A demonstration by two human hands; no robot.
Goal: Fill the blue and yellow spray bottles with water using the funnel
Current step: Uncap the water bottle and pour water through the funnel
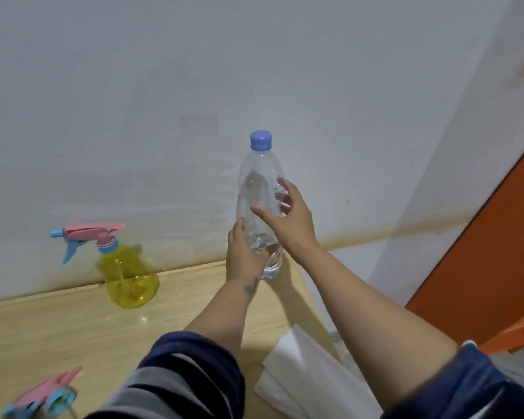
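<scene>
yellow spray bottle (129, 279), blue-capped clear bottle (260, 204)

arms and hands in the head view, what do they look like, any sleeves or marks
Both forearms are bare, with dark navy sleeves pushed up towards the elbows; the left sleeve shows grey stripes. The left hand has a small dark tattoo at the wrist. The right hand wears no rings or watch that can be seen.

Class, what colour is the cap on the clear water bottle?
Blue; the cap shows in the head view, the only one.
</scene>
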